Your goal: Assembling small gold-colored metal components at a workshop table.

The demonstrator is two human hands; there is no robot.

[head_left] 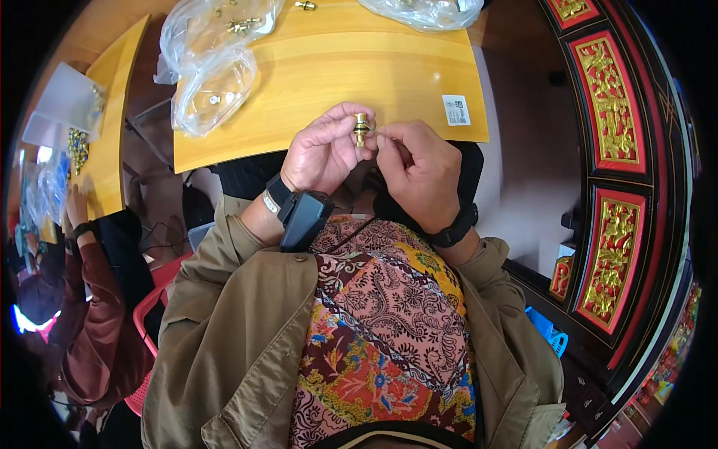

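Just over the near edge of the yellow table, my left hand [323, 155] grips a small brass fitting [360, 130] between thumb and fingers. The fitting stands upright, with a dark band around its middle. My right hand [422, 170] is closed in a pinch right beside it, thumb and forefinger pressed together at the fitting's right side. Whatever those fingertips pinch is too small to make out.
On the yellow table [321, 82] lie clear plastic bags [217, 75] with brass pieces, a loose brass piece [305, 5] and a white label [455, 110]. Leftward, another person's hand [77, 206] is near piled fittings [78, 150]. Carved red-gold panels [609, 105] stand right.
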